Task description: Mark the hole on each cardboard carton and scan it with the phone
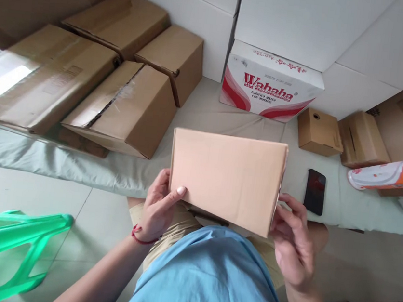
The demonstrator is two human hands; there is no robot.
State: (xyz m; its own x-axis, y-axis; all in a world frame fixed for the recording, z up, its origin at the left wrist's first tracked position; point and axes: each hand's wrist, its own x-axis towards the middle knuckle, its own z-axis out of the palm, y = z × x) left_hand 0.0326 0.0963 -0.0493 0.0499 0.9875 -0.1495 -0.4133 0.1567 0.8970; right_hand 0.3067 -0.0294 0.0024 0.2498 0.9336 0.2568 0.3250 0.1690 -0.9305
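Observation:
A plain light-brown cardboard box (225, 178) is held up over my lap, tilted slightly, with a broad blank face towards me. My left hand (160, 209) grips its lower left corner, the thumb lying on the face and the fingers behind the left side. At the right end, my right hand (293, 244) has its bent fingers against the box's edge. The fingertips there are partly hidden by the box. A dark phone (315, 192) lies on the cloth-covered surface just beyond my right hand.
Several brown cartons (123, 103) stand at the left. A white and red Wahaha carton (270, 84) sits against the white boxes behind. To the right are two small boxes (320, 131) and an orange and white cylinder (391, 173). A green plastic stool (12, 246) stands on the floor.

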